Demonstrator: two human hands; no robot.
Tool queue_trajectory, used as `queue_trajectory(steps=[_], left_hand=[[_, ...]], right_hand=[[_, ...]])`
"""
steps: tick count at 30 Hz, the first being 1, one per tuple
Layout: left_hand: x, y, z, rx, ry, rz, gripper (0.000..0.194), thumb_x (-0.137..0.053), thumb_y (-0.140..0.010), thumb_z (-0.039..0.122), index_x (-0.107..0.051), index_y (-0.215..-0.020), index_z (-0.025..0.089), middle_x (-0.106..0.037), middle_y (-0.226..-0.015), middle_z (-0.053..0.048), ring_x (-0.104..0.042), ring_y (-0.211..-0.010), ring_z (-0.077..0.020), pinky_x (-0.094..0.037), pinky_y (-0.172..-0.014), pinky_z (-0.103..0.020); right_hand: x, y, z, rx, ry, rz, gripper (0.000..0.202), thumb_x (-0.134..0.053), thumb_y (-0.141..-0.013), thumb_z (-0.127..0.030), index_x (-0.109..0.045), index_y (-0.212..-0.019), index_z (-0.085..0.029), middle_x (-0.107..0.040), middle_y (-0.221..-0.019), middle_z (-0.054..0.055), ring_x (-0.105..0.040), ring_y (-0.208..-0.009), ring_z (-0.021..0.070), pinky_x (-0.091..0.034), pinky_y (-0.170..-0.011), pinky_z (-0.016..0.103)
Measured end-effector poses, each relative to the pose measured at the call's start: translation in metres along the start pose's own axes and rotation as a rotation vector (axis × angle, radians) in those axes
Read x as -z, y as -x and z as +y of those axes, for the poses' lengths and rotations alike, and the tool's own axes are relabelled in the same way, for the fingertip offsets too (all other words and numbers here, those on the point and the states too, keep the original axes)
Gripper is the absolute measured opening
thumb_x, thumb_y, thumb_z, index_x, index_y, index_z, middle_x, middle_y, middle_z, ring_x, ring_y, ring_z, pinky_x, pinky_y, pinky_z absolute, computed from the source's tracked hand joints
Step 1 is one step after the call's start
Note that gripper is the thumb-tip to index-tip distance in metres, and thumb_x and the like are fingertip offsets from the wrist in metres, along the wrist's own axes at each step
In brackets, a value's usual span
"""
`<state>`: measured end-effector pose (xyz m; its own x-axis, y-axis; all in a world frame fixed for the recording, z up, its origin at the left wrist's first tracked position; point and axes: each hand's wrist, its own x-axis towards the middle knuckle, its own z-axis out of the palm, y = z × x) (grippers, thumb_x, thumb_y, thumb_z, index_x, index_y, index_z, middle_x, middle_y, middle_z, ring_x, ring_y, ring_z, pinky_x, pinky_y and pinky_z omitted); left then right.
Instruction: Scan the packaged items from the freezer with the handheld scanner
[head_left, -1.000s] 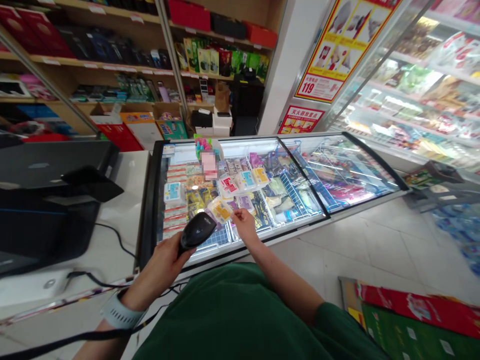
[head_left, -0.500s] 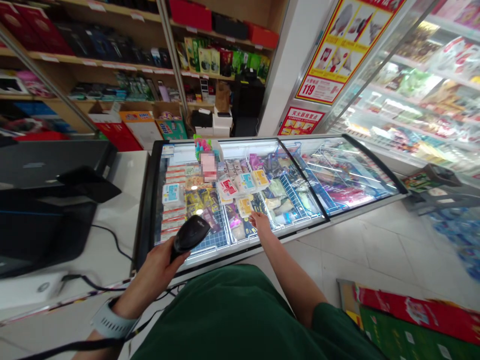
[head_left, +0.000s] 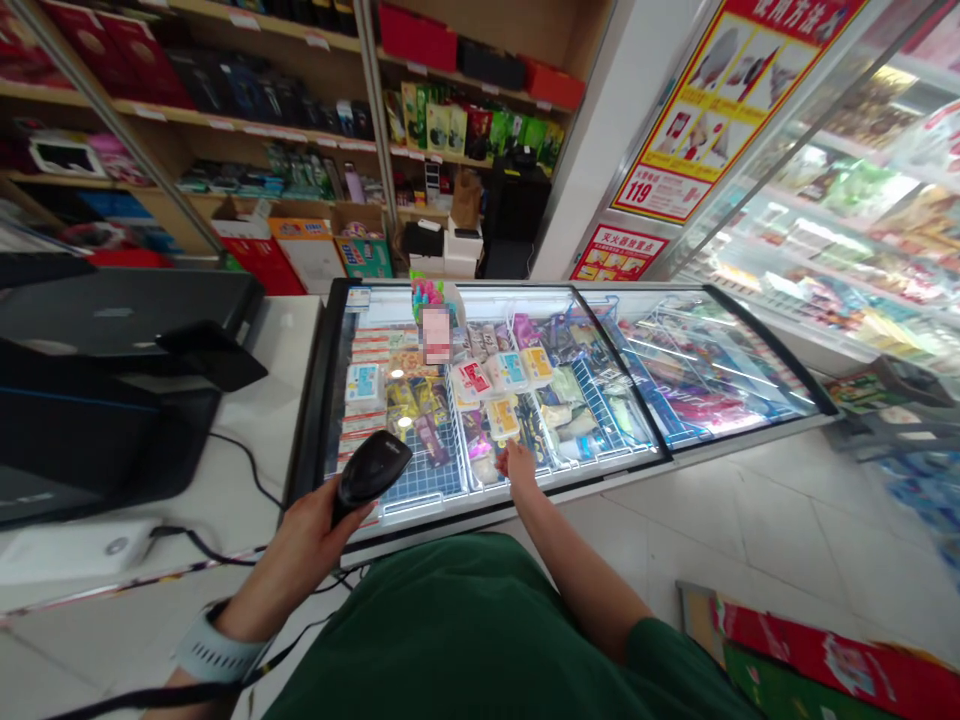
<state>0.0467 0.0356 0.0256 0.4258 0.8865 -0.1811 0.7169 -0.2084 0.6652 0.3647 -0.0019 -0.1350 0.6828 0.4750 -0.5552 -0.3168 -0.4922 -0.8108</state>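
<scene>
My left hand (head_left: 309,535) is wrapped round the handle of a black barcode scanner (head_left: 375,465), its head tilted up to the right over the chest freezer. On the freezer's glass top sit several clear tubs with coloured labels. Closest to my right hand (head_left: 519,466) is a yellow-labelled tub (head_left: 502,416); the hand is just below it, fingers curled, and no object shows in them. Behind that tub are a red-labelled tub (head_left: 474,379), a blue-labelled tub (head_left: 512,370) and another yellow-labelled tub (head_left: 536,365). A separate blue-labelled tub (head_left: 364,384) stands at the left.
The chest freezer (head_left: 480,508) holds packaged goods under its glass. To the left, a counter (head_left: 289,345) carries a black checkout machine (head_left: 82,430) and a white box (head_left: 75,552) with a cable. Red and green cartons (head_left: 817,660) lie low at the right. Stocked shelves stand behind.
My right hand has drawn back slightly from the yellow-labelled tub, its fingers now more curled. The scanner stays in my left hand, a little further left. The whole view has shifted slightly.
</scene>
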Motion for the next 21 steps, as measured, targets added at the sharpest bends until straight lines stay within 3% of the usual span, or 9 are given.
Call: queue_trajectory(steps=[6,16,21], left_hand=[[0.012,0.016,-0.012,0.082,-0.012,0.072,0.042,-0.050,-0.082,0.055,-0.060,-0.101,0.019,-0.074,-0.089,-0.009,-0.070,-0.084,-0.0282,-0.054,-0.071,-0.034],[0.026,0.055,-0.033,0.163,0.086,0.158,0.041,-0.051,-0.084,0.055,-0.057,-0.106,0.021,-0.074,-0.096,-0.007,-0.070,-0.090,-0.0257,-0.053,-0.074,-0.031],[0.028,0.072,-0.039,0.220,0.089,0.231,0.037,-0.052,-0.083,0.054,-0.057,-0.098,0.021,-0.074,-0.086,-0.006,-0.070,-0.081,-0.0251,-0.053,-0.069,-0.031]], right_hand=[[-0.049,0.022,-0.004,0.039,0.090,-0.208,0.020,-0.063,-0.081,-0.031,-0.057,-0.069,-0.016,-0.062,-0.056,-0.002,-0.057,-0.042,0.0083,-0.040,-0.042,0.017],[-0.191,0.043,-0.051,0.152,0.234,-0.453,0.024,-0.072,-0.075,-0.037,-0.058,-0.073,-0.018,-0.062,-0.058,-0.003,-0.059,-0.050,0.0106,-0.042,-0.047,0.019],[-0.236,0.055,-0.067,0.229,0.254,-0.532,0.030,-0.075,-0.073,-0.042,-0.059,-0.075,-0.016,-0.060,-0.055,-0.001,-0.059,-0.052,0.0137,-0.043,-0.047,0.021]])
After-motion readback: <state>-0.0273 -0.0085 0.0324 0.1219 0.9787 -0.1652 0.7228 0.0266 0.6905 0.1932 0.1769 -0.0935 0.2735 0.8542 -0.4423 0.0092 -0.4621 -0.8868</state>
